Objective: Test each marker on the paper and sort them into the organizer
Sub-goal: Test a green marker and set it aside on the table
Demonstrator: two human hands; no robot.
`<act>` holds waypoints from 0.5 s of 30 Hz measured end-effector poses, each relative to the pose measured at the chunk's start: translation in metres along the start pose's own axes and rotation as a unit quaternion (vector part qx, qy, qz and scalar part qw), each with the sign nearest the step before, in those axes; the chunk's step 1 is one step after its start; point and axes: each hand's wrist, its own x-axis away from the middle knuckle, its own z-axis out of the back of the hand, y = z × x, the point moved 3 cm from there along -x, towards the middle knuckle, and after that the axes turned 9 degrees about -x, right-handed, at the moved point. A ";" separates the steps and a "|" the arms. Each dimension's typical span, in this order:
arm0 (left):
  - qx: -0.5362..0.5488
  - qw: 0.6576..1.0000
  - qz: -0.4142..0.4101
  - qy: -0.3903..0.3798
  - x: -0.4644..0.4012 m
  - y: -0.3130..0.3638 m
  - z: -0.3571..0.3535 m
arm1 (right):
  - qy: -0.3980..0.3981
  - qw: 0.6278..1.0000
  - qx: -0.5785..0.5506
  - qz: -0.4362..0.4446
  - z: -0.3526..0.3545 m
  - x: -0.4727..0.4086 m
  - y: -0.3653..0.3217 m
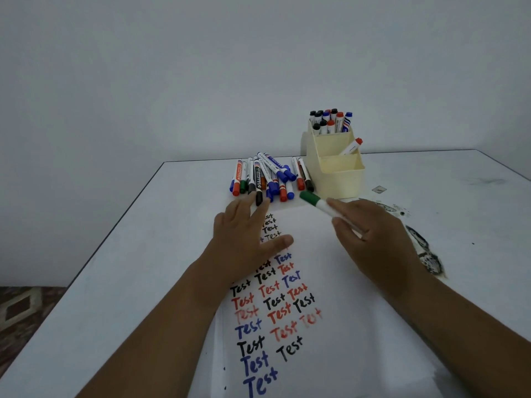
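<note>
- A white table [115, 254] fills the lower frame, its far edge meeting a plain pale wall [201, 67]; a patterned rug [23, 308] shows at the lower left.
- Dark ink smears [425, 248] mark the table at the right, and a small square scrap [378, 189] lies near the organizer.
- The paper [330, 282] lies at centre bottom, covered with the word "Test" in black, red and blue; the left arm hides part of the rows, and the bottom edge is cut off by the frame.
- The cream organizer [333, 173] stands right of centre, at the table's far side. Its rear compartment holds about 11 upright markers [330, 122] with black, blue and red caps; the exact count is hard to make out. The middle compartment holds 1 red-capped marker [351, 147] leaning; the front compartment's inside is not visible.
- A pile [270, 176] of loose markers lies just left of the organizer, at the paper's far edge, overlapping; I count roughly 13, uncertain.
- The left hand [247, 242] lies flat on the paper, fingers straight and spread, fingertips touching the pile's near end; it holds nothing.
- The right hand [373, 237] grips 1 green marker [316, 201], cap on, pointing toward the upper left, above the paper just in front of the organizer; its fingers cover the barrel's rear.
</note>
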 end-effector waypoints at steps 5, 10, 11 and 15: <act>-0.019 0.999 0.025 -0.021 -0.001 -0.004 -0.008 | 0.073 0.978 0.190 -0.034 0.032 -0.011 0.032; -0.022 0.998 0.044 -0.045 -0.003 -0.006 -0.011 | 0.070 0.950 0.235 -0.193 0.044 -0.010 0.054; -0.020 0.997 0.046 -0.052 -0.003 -0.006 -0.012 | 0.067 0.947 0.234 -0.211 0.044 -0.009 0.058; -0.029 0.997 0.042 -0.060 -0.004 -0.005 -0.011 | 0.061 0.936 0.223 -0.267 0.042 -0.008 0.071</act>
